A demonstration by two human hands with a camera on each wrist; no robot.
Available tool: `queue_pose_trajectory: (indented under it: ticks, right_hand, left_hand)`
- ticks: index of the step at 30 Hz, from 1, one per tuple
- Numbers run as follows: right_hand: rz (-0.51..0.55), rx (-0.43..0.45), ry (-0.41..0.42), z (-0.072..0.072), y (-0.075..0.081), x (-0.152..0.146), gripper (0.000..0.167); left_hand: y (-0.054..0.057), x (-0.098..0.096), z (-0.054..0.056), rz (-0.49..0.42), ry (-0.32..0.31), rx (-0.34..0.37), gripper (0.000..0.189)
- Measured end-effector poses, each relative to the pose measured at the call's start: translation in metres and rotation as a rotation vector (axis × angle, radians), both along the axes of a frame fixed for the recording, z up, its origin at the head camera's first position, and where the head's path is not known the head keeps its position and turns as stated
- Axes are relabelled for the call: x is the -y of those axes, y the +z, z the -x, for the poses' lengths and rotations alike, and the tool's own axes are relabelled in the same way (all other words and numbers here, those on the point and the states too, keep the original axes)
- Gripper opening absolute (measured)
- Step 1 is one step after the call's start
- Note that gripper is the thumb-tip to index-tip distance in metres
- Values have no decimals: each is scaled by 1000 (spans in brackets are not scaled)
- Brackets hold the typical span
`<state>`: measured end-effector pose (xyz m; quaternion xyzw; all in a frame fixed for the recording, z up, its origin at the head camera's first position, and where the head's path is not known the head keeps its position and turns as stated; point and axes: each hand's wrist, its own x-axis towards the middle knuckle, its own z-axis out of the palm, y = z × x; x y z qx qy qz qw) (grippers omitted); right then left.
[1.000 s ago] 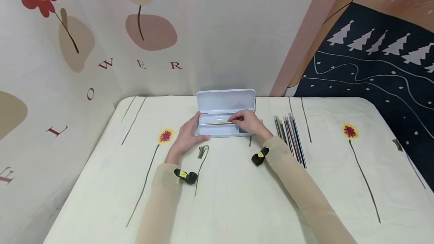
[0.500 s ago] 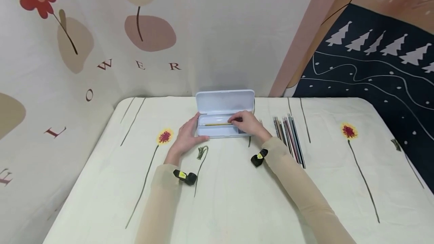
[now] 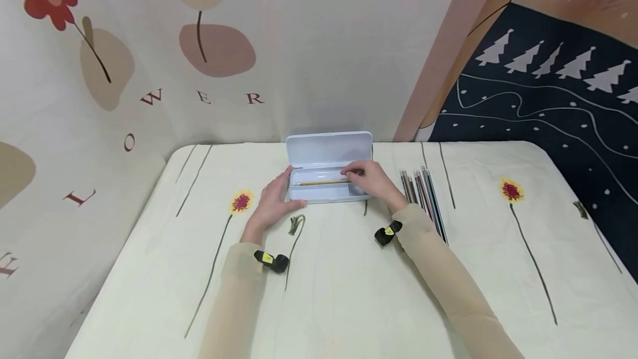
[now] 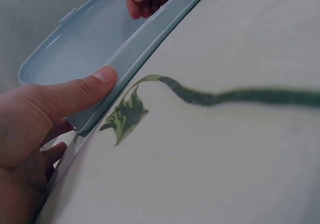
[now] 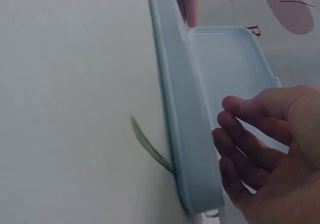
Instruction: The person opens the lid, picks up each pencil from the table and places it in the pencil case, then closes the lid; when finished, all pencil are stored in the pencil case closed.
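Right hand (image 3: 371, 178) slightly rightward (pencil (image 3: 321, 183) in case (image 3: 319, 193))

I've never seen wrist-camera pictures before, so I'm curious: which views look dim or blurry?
Head view: bright, soft shadow beside the right sleeve; left wrist view: dimmer, greyish, printed stem soft toward the picture's right edge; right wrist view: also dim, pencil case slightly blurred.

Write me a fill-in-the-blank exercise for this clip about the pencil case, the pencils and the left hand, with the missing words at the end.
1. The lid of the pencil case is not closed but ____.
2. The pencil lying in the case is mostly ____ in colour.
3. In the head view, the left hand touches the case at its ____ end.
4. In that view, the loose pencils lie to the ____ of the case.

Missing words: open; yellow; left; right.
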<state>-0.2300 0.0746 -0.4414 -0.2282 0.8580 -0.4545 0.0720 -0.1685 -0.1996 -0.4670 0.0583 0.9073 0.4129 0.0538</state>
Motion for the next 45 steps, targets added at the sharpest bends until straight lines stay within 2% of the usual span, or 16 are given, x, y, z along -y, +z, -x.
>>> queue_pose_trajectory:
  ticks: [5,10,18,45]
  right_hand:
    - [34,-31,-21,-6,6,-14,18]
    - [39,-3,-47,-14,12,-26,19]
    - [69,-26,-55,-19,13,-46,18]
    - [-36,-16,-159,-43,18,-120,21]
  left_hand:
    - [0,-1,2,2,-2,1,100]
    - [1,-1,2,4,1,8,100]
    - [5,-3,-2,-5,0,15,100]
    - [0,-1,-1,-13,2,11,99]
